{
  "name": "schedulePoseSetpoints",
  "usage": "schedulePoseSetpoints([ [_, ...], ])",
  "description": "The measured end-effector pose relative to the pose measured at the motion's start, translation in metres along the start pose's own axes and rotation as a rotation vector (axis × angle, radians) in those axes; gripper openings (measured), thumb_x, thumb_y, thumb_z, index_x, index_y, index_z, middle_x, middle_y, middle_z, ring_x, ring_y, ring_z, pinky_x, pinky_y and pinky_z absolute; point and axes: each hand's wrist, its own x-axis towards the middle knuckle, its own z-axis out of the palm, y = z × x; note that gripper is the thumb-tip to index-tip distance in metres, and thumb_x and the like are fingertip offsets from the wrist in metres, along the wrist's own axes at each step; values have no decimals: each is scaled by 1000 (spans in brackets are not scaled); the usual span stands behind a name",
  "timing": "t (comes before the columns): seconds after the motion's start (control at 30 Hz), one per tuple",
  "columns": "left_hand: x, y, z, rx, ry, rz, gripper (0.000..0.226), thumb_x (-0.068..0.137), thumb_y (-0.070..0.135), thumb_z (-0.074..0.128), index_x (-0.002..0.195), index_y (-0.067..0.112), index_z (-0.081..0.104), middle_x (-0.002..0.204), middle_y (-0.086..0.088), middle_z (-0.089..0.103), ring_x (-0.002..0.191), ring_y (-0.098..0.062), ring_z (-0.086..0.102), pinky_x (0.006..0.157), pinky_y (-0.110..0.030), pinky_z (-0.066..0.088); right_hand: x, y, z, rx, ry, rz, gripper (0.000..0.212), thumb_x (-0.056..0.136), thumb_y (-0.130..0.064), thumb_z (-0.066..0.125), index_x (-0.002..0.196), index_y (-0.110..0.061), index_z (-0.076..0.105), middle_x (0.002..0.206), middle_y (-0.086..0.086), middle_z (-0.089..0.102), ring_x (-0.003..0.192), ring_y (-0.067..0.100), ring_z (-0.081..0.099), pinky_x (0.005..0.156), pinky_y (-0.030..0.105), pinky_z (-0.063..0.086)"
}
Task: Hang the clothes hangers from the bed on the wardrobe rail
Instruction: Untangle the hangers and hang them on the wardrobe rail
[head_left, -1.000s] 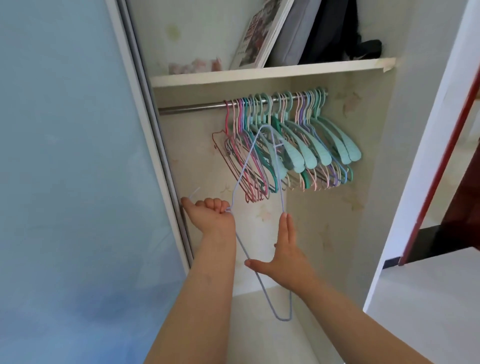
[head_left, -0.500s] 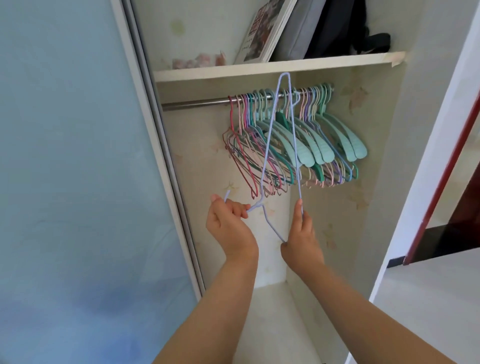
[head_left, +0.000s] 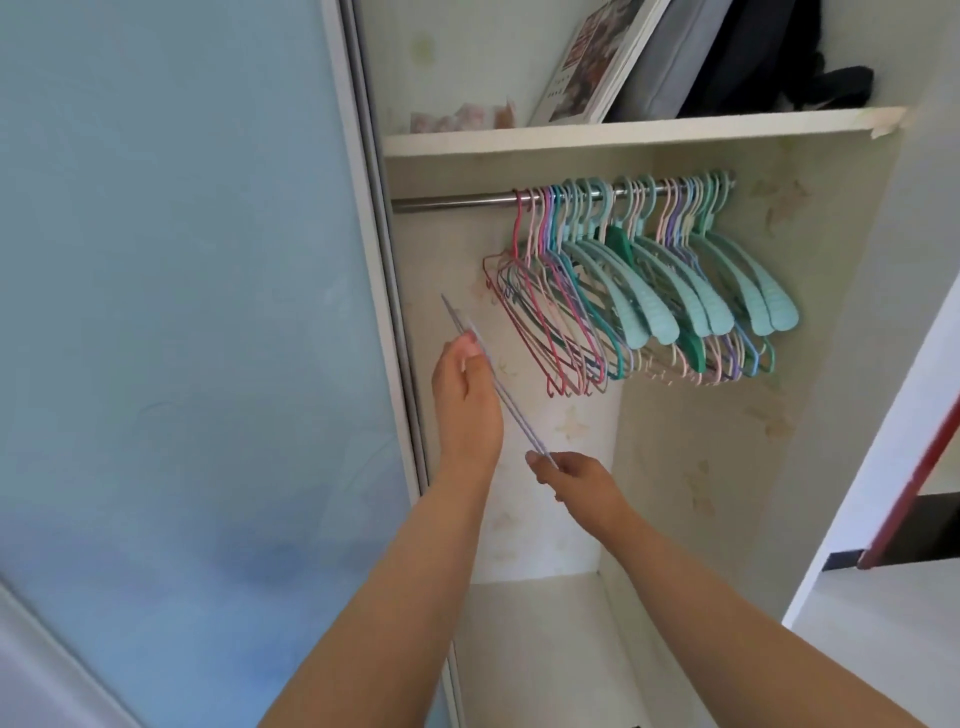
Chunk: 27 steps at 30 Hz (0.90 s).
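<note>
A thin lilac wire clothes hanger (head_left: 498, 387), seen edge-on as a slanted line, is held at both ends below the rail: its upper part is gripped by the left hand (head_left: 465, 397), its lower end pinched by the right hand (head_left: 574, 480). Above and to the right, a steel wardrobe rail (head_left: 452, 201) carries a packed row of pastel hangers (head_left: 644, 291). A white shelf (head_left: 644, 136) with a leaning book (head_left: 587, 62) is fixed over it.

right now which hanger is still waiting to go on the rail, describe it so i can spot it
Look below the wardrobe rail, left of the hanging bunch. The thin lilac wire hanger slants between both hands, off the rail, seen edge-on.
</note>
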Motion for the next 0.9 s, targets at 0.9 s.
schedulePoseSetpoints([
  [0.9, 30, -59, 9, 146, -136, -419, 24, 95, 18, 45, 118, 19, 48, 125, -2, 55, 107, -18, 53, 81, -24, 41, 105, -135, -27, 508, 17, 354, 72, 75, -55, 69, 122, -4, 48, 119, 12, 55, 84, 24, 65, 75, 40, 57],
])
